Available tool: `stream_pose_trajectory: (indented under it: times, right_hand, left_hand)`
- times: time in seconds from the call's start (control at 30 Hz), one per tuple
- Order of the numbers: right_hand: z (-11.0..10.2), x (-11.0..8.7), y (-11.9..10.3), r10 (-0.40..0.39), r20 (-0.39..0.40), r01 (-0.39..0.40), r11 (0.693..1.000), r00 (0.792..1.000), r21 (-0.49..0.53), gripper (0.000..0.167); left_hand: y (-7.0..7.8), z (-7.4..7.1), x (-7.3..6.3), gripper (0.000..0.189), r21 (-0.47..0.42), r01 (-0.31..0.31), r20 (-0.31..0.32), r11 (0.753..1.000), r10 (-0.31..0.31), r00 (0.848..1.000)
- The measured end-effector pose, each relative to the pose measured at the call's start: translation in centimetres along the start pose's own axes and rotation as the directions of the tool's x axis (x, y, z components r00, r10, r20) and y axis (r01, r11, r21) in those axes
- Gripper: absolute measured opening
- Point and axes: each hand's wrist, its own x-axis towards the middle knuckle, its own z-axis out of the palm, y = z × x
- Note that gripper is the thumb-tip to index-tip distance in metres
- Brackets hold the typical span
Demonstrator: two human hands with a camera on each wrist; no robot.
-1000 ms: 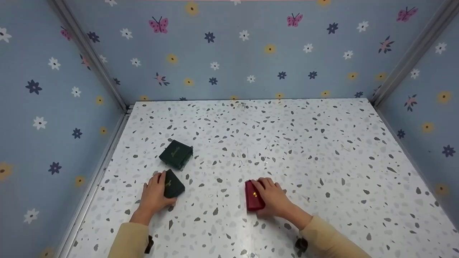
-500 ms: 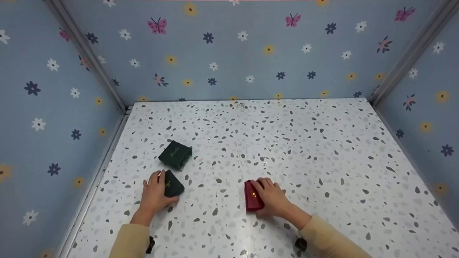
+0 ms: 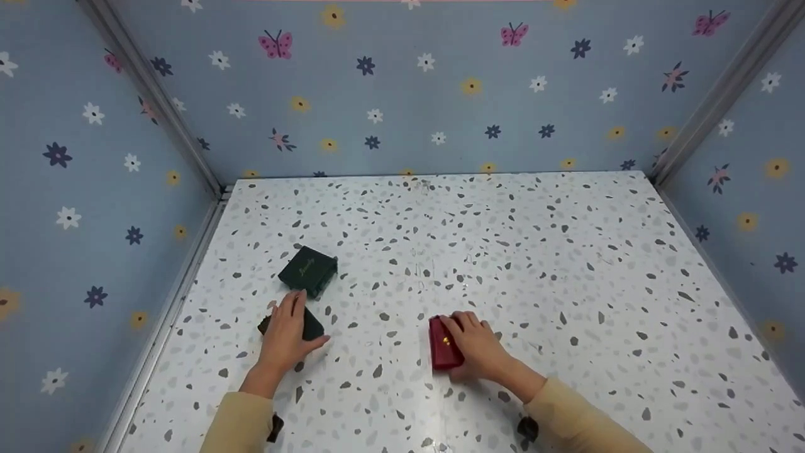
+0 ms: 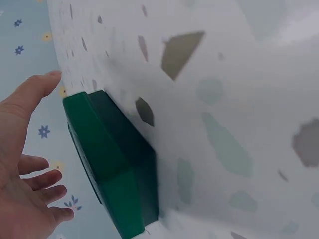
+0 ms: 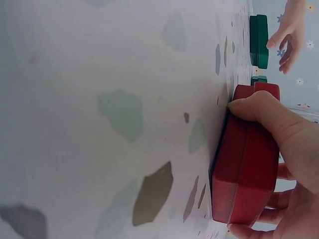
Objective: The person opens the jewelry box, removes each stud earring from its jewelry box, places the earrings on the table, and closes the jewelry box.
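Left of the red box, which the right hand grips, the nearer green box lies under the left hand, its grip wide.

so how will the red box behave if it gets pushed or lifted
The red box looks stiff, as its edges run straight and its sides show no dents under the right hand. With its flat faces, it would probably slide rather than roll. It may be easy to lift, since one hand spans it, though its inside is hidden.
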Motion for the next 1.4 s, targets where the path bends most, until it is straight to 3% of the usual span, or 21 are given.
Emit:
stream_pose_trajectory:
  times: [0.6,0.8,1.1,1.4]
  right_hand:
    - [0.1,0.1,0.0,0.008,0.019,-0.008,1.0,1.0,-0.002,0.1]
    - [0.1,0.0,0.1,-0.026,-0.027,0.026,1.0,0.999,0.004,0.099]
    - [0.1,-0.1,0.0,-0.035,-0.034,0.036,0.999,0.999,0.029,0.098]
    - [0.1,-0.1,0.1,-0.014,-0.011,0.015,0.999,1.0,0.041,0.098]
  left_hand:
    - [4.2,2.3,1.6,0.082,-0.13,-0.084,0.003,0.988,0.085,0.996]
    - [5.3,3.2,1.9,0.078,-0.2,-0.101,0.027,0.975,0.109,0.994]
    - [7.0,5.0,1.8,0.075,-0.348,-0.031,0.155,0.937,0.09,0.984]
    - [8.7,6.0,1.7,0.074,-0.464,-0.002,0.206,0.886,0.11,0.972]
